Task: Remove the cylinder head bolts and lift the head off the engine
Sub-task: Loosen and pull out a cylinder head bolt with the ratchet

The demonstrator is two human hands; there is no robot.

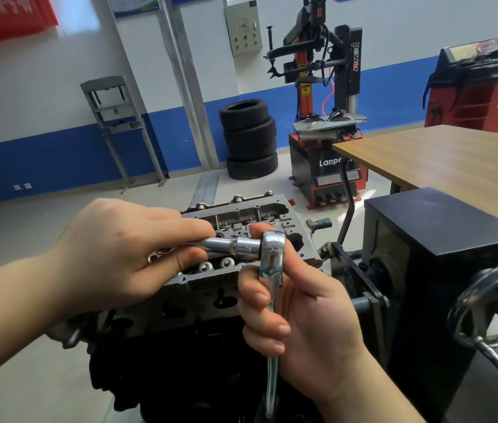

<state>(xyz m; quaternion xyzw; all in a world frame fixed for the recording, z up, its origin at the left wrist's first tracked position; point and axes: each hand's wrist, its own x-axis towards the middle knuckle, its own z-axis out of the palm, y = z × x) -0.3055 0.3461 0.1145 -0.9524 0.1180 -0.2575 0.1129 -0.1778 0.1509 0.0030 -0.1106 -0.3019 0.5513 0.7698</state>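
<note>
A grey aluminium cylinder head (275, 213) sits on top of a dark engine block (180, 361), directly below my hands. My right hand (299, 312) grips a chrome ratchet wrench (272, 270) by its handle, with the ratchet head up. My left hand (125, 251) pinches a chrome extension with a socket (229, 244) that meets the ratchet head from the left. Both hands hover just above the cylinder head. My hands hide much of the head's top face, so I cannot make out the bolts.
The engine hangs on a black stand (425, 270) with a chrome crank wheel (492, 315) at the right. A wooden table (455, 160) stands behind it. Stacked tyres (249, 138), a red tyre changer (324, 117) and a red balancer (483, 93) line the far wall.
</note>
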